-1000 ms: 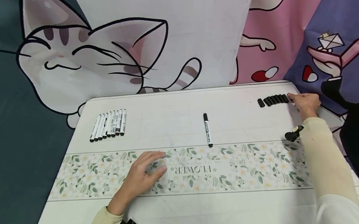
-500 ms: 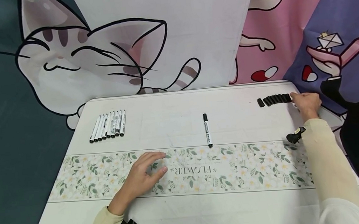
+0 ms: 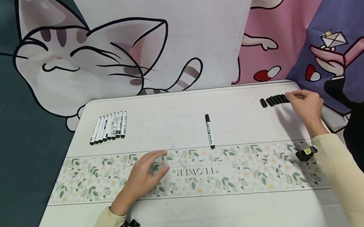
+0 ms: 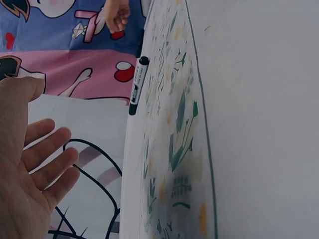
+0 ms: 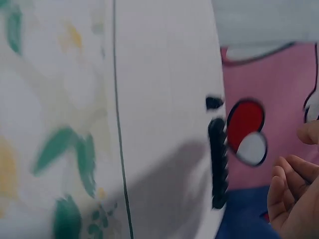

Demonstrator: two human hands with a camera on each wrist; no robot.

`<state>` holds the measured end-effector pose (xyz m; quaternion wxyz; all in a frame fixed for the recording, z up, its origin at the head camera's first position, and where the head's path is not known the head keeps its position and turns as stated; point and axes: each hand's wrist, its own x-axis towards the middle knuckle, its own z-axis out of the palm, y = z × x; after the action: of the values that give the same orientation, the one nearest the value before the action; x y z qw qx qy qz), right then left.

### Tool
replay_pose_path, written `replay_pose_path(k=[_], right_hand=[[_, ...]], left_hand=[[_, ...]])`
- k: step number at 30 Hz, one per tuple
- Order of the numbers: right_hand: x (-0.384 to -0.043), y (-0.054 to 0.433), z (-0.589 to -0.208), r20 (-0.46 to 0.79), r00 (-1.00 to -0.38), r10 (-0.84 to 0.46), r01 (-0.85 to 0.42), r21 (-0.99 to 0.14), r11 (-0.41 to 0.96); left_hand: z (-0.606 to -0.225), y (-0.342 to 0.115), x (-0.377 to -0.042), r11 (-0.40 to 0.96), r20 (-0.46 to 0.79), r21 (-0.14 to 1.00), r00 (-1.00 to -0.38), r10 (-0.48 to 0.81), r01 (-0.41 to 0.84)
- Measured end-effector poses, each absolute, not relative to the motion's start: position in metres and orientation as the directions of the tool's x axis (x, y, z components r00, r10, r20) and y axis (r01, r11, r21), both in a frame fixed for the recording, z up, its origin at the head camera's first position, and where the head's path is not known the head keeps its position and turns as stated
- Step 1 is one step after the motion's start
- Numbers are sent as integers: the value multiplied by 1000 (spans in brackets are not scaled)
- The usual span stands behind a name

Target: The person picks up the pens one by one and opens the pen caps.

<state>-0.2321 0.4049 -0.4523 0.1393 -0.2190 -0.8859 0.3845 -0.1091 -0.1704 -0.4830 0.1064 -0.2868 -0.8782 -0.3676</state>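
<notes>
My right hand (image 3: 308,108) is raised over the table's far right corner, fingers loosely bent, with nothing seen between them in the right wrist view. Beside it, overlapped by the fingertips in the head view, lies a tight row of black marker caps (image 3: 276,100). One separate cap (image 3: 263,103) lies just left of that row. My left hand (image 3: 143,175) is over the flowered band, thumb and fingers apart and holding nothing. A capped whiteboard marker (image 3: 209,131) lies mid-table, beyond and right of the left hand. In the left wrist view, the palm (image 4: 25,199) is bare.
Several uncapped white markers (image 3: 107,128) lie side by side at the far left of the white table (image 3: 190,216). A printed cat curtain (image 3: 107,55) hangs right behind the table's back edge, with pink and blue cloth at the right.
My right hand has lifted off the end of the cap row and drawn back toward me, its shadow now falling across the table. The left hand has stayed in place.
</notes>
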Motion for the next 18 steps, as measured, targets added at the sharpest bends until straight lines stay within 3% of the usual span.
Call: replay_pose_path(k=[11,18], right_hand=[[-186,348,-436,309,-882,357,29,-718,695],[-165,321,-427,413,-863,292,-95,-699,708]], left_hand=[[-475,-154,-123,624,294,623,-881,372,471],[-471,-139,-137,603,272,637,-872,408,481]])
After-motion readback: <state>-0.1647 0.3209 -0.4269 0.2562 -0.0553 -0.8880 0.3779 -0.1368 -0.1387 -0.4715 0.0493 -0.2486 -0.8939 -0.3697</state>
